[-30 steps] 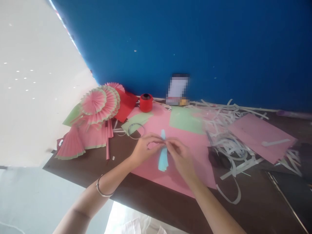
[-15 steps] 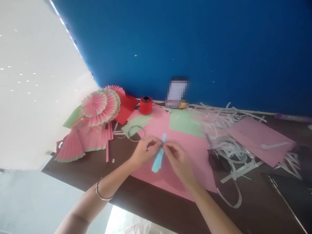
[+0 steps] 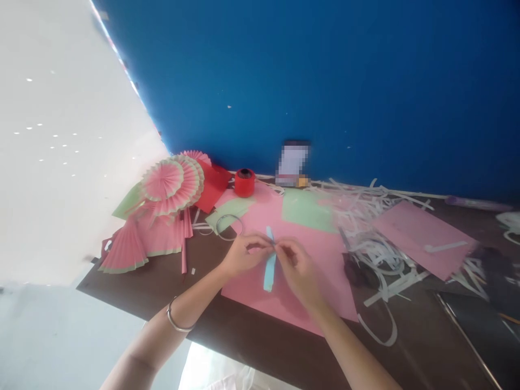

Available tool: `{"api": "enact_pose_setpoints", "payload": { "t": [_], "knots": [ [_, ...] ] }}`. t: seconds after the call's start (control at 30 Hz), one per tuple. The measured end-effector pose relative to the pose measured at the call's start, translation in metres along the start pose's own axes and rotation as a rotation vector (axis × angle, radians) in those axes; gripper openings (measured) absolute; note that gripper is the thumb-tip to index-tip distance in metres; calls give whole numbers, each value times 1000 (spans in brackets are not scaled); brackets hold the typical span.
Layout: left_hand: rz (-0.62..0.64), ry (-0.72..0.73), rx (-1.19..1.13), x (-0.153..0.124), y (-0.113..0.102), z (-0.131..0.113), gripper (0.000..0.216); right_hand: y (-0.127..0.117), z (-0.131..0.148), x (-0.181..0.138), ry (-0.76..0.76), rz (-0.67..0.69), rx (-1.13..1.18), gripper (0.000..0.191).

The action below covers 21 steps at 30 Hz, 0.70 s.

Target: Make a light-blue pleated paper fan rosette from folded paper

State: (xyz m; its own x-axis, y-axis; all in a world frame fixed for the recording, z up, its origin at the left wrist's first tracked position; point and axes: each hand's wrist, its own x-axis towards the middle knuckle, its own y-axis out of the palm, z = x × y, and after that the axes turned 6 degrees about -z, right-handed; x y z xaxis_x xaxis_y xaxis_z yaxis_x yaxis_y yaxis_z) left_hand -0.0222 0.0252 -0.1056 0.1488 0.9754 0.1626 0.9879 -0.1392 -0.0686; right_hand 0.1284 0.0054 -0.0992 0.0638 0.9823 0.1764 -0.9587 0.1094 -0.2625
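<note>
A narrow light-blue folded paper strip (image 3: 268, 275) stands out above and below my fingertips, over a large pink sheet (image 3: 247, 295). My left hand (image 3: 246, 253) pinches it near the middle from the left. My right hand (image 3: 298, 265) pinches at the same spot from the right, fingertips meeting those of the left. Whatever thin thing may lie between the fingertips is too small to make out. A wire ring (image 3: 229, 227) lies just beyond my left hand. Green paper (image 3: 306, 211) rests on the pink sheet farther back.
Pleated pink-and-green paper fans (image 3: 162, 181) are piled at the left. A red tape roll (image 3: 244, 184) and a blurred-out upright object (image 3: 292, 165) stand near the blue wall. White paper strips (image 3: 382, 260), a pink sheet (image 3: 424, 238) and a dark flat object (image 3: 479, 336) lie to the right.
The blue paper strip has turned in my fingers, its lower end swinging right and now narrower to view. Both hands keep pinching at its middle. The whole view has shifted slightly.
</note>
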Motion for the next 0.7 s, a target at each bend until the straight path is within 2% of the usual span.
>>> {"api": "enact_pose_setpoints", "payload": {
  "t": [0.13,0.33,0.43,0.6,0.7],
  "knots": [
    [29,-26,-18,0,-1,0,20,4,-9,0,-63,20,16,21],
    [185,-169,-92,4,-5,3,29,8,-23,0,-194,53,-18,20],
    [179,-284,-239,11,-9,13,28,8,-28,2,-194,29,-39,19],
    [5,-433,-514,20,-20,22,36,9,-32,5,-143,-95,-20,23],
    [63,-499,-590,21,-29,14,42,8,-29,4,-81,-118,-6,28]
  ]
}}
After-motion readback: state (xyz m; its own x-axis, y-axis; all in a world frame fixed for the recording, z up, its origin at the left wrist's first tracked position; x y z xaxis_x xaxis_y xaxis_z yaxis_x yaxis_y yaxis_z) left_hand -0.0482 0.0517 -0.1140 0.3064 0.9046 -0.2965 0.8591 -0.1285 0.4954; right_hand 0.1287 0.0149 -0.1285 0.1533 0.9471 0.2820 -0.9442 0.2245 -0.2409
